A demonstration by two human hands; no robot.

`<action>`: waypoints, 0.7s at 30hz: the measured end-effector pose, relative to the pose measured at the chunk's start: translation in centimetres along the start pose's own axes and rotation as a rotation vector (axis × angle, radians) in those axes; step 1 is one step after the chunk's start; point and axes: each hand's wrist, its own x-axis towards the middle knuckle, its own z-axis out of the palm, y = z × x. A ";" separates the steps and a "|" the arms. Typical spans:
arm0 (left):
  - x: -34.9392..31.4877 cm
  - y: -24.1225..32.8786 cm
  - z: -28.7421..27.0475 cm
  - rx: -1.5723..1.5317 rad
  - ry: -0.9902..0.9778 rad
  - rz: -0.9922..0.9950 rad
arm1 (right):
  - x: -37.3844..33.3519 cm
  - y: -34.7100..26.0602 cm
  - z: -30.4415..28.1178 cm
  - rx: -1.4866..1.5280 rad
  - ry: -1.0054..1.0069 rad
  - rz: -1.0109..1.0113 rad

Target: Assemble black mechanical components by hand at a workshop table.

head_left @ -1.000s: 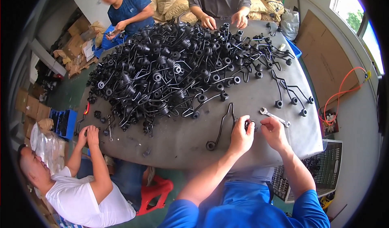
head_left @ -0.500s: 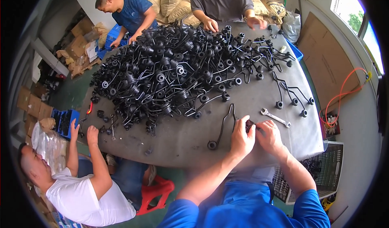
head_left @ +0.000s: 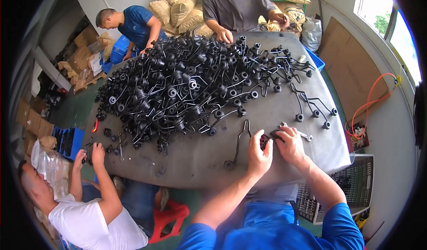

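Note:
My left hand point(head_left: 259, 154) is closed around the end of a bent black metal rod point(head_left: 240, 136). The rod's other end carries a black rubber bushing point(head_left: 229, 164), which rests on the grey table. Between the fingers and thumb of this hand sits a dark piece, mostly hidden. Close by on the right, my right hand point(head_left: 291, 147) is closed with a small black part point(head_left: 276, 135) at its fingertips, partly covered. Just beyond that hand lies an open-end wrench point(head_left: 306, 136), its near part overlapped by my fingers.
A large heap of black rods with bushings point(head_left: 178, 85) covers the middle of the table point(head_left: 195, 161). Several loose rods point(head_left: 315, 113) lie at right. A seated co-worker point(head_left: 95, 214) holds a rod; two others stand across. A grey crate point(head_left: 367, 183) stands below right.
My hands have drawn slightly apart, and the right one now overlaps the wrench. The seated co-worker has lifted a rod between both hands. The whole view has shifted a little.

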 end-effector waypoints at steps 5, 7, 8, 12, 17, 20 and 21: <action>-0.2 0.2 -0.6 -0.180 -0.182 -0.175 | 0.2 -4.2 -3.0 0.518 -0.155 0.060; -0.1 1.2 -1.2 -0.268 -0.247 -0.190 | -0.3 -4.4 -2.9 0.435 -0.105 0.005; 0.0 1.6 -1.8 -0.170 -0.304 -0.105 | -0.5 -4.7 -3.5 0.441 -0.129 0.021; 2.1 2.6 -6.2 0.186 -0.226 0.137 | -2.6 -3.8 -2.6 0.304 -0.230 0.054; 1.4 -1.3 -10.3 0.470 -0.189 -0.050 | -2.1 -3.0 -2.7 0.428 -0.348 0.182; -1.2 -3.2 -9.0 0.389 -0.196 -0.122 | -0.3 -2.1 -1.5 0.640 -0.231 0.383; -1.2 -3.1 -8.4 0.381 -0.214 -0.129 | -0.1 -1.3 -0.6 0.788 -0.161 0.453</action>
